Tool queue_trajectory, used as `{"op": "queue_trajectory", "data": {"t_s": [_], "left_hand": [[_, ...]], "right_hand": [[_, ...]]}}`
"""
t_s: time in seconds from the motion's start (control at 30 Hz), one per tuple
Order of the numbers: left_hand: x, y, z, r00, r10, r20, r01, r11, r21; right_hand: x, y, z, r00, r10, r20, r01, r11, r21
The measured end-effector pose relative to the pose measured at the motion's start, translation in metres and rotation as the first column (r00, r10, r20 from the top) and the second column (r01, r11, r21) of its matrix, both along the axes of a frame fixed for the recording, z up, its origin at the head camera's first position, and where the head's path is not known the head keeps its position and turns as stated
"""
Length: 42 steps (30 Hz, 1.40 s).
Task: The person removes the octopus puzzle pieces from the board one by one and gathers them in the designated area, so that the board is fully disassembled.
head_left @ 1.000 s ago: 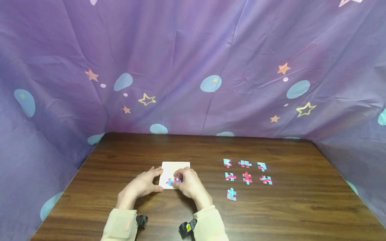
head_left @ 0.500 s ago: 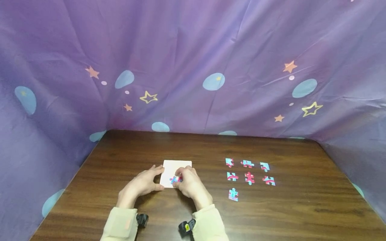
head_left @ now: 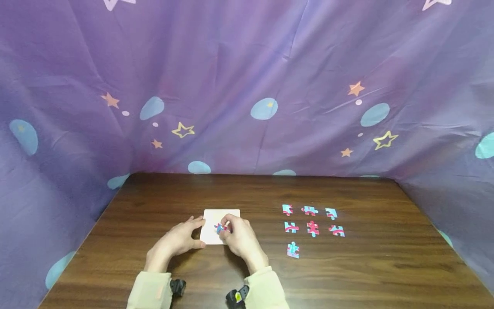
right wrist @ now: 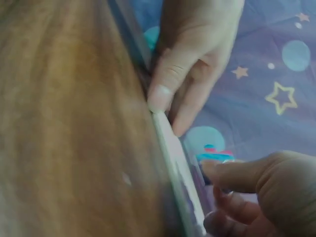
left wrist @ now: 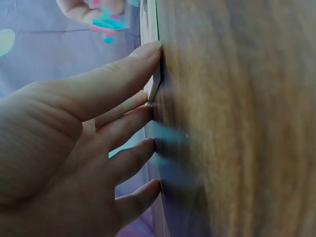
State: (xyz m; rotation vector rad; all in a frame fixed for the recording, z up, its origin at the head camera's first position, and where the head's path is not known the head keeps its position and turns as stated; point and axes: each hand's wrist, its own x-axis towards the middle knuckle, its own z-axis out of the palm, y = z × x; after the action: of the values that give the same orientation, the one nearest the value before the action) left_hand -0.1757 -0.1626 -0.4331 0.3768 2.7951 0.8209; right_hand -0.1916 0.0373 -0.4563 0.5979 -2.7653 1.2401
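My right hand [head_left: 242, 240] pinches a blue-and-pink jigsaw piece [head_left: 220, 228] between thumb and fingers, over a square white board [head_left: 216, 214]. In the left wrist view the piece [left wrist: 109, 20] is off the board's surface, partly covered by the fingers. My left hand [head_left: 178, 238] rests at the board's left side. Its thumb touches the near left corner, and the other fingers spread with their tips down on the table. From the right wrist, the left thumb and fingertips show right at the end of the board [right wrist: 173, 148].
To the right lie several loose jigsaw pieces in rows, among them a mostly pink one [head_left: 313, 228] and a lone nearer one [head_left: 293, 249]. The wooden table [head_left: 366, 266] ends at a purple curtain [head_left: 216, 86] behind and at both sides.
The pinched piece has risen and moved away from the board's near edge, turning a little. The left hand stays at the board. The head view has shifted slightly.
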Motion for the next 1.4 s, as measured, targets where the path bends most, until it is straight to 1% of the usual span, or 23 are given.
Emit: {"op": "queue_trajectory", "data": {"t_s": [0.1, 0.17, 0.23, 0.3, 0.33, 0.4, 0.43, 0.5, 0.57, 0.63, 0.7, 0.87, 0.9, 1.0, 1.13, 1.2, 1.37, 1.4], "left_hand": [[-0.001, 0.0, 0.001, 1.0, -0.006, -0.006, 0.006, 1.0, -0.005], [-0.003, 0.001, 0.001, 1.0, -0.011, -0.013, 0.01, 1.0, -0.009], [-0.004, 0.002, 0.002, 1.0, -0.017, -0.017, 0.017, 1.0, -0.018], [-0.004, 0.002, 0.002, 1.0, -0.015, -0.016, 0.015, 1.0, -0.024], [-0.003, 0.002, 0.001, 1.0, -0.014, -0.014, 0.014, 1.0, -0.026], [-0.002, 0.001, 0.002, 1.0, -0.011, -0.005, 0.011, 0.999, -0.03], [-0.002, 0.0, 0.002, 1.0, -0.007, -0.001, 0.007, 1.0, -0.028], [-0.001, -0.001, 0.003, 1.0, -0.005, -0.003, 0.005, 1.0, -0.028], [-0.001, -0.002, 0.004, 1.0, 0.001, -0.002, -0.001, 0.999, -0.032], [-0.002, -0.002, 0.004, 1.0, 0.009, -0.004, -0.009, 0.999, -0.038], [-0.002, -0.003, 0.004, 1.0, 0.014, -0.001, -0.014, 0.999, -0.043], [-0.003, -0.003, 0.001, 1.0, 0.018, 0.013, -0.018, 0.999, -0.042], [-0.003, -0.003, 0.0, 1.0, 0.017, 0.012, -0.017, 0.999, -0.042], [-0.003, -0.003, -0.001, 1.0, 0.006, -0.003, -0.006, 0.999, -0.051], [-0.003, -0.003, -0.003, 1.0, -0.011, -0.012, 0.01, 0.999, -0.054], [-0.002, -0.003, -0.003, 1.0, -0.009, -0.008, 0.008, 0.999, -0.049], [-0.002, -0.002, -0.001, 1.0, -0.008, 0.005, 0.008, 0.999, -0.044], [-0.002, -0.002, -0.001, 1.0, -0.012, 0.006, 0.013, 0.999, -0.044]], "right_hand": [[-0.003, 0.007, 0.004, 1.0, -0.021, -0.013, 0.02, 0.995, -0.095], [-0.005, 0.012, 0.007, 1.0, -0.012, 0.016, 0.015, 0.988, -0.155], [-0.007, 0.017, 0.012, 0.997, 0.014, 0.081, 0.005, 0.973, -0.232], [-0.007, 0.019, 0.015, 0.985, 0.061, 0.163, -0.003, 0.941, -0.339], [-0.007, 0.019, 0.016, 0.976, 0.086, 0.199, -0.001, 0.92, -0.392], [-0.002, 0.02, 0.027, 0.965, 0.12, 0.233, 0.002, 0.885, -0.465], [-0.002, 0.02, 0.028, 0.965, 0.126, 0.229, 0.0, 0.876, -0.483], [-0.002, 0.022, 0.032, 0.97, 0.121, 0.21, -0.001, 0.869, -0.495], [-0.003, 0.025, 0.035, 0.977, 0.106, 0.186, -0.003, 0.875, -0.485], [-0.007, 0.03, 0.033, 0.98, 0.098, 0.172, -0.003, 0.878, -0.479], [-0.006, 0.037, 0.04, 0.979, 0.101, 0.179, 0.003, 0.866, -0.501], [-0.002, 0.059, 0.059, 0.976, 0.086, 0.199, 0.032, 0.85, -0.526], [-0.002, 0.064, 0.061, 0.977, 0.084, 0.197, 0.033, 0.851, -0.525], [0.0, 0.08, 0.067, 0.973, 0.084, 0.213, 0.046, 0.839, -0.542], [0.002, 0.1, 0.071, 0.973, 0.077, 0.217, 0.064, 0.816, -0.575], [0.004, 0.109, 0.072, 0.977, 0.076, 0.199, 0.053, 0.817, -0.574], [0.006, 0.129, 0.073, 0.983, 0.09, 0.159, 0.013, 0.835, -0.551], [0.007, 0.133, 0.073, 0.982, 0.097, 0.16, 0.008, 0.833, -0.553]]}}
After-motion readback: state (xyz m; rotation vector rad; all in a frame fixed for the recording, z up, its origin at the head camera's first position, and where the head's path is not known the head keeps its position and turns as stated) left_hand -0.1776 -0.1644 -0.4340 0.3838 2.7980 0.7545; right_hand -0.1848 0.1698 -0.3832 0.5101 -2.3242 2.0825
